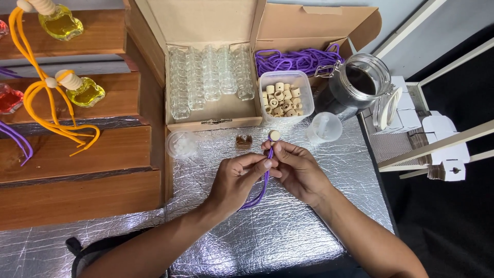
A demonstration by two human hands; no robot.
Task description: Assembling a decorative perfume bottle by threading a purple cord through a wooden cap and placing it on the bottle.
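Just in front of the cardboard box (216,62) of small glass bottles, both hands meet over the foil table (288,226). The left hand (237,177) and right hand (296,167) each pinch one purple cord (263,186) — a single loop, glossy — topped by one pale wooden cap (275,135).

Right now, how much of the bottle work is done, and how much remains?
Done: two yellow bottles with orange cords lie on the wooden steps. In hand: both hands, left and right, pinch a purple cord carrying a wooden cap. Left: many empty glass bottles in the box, a tub of caps and more purple cords.
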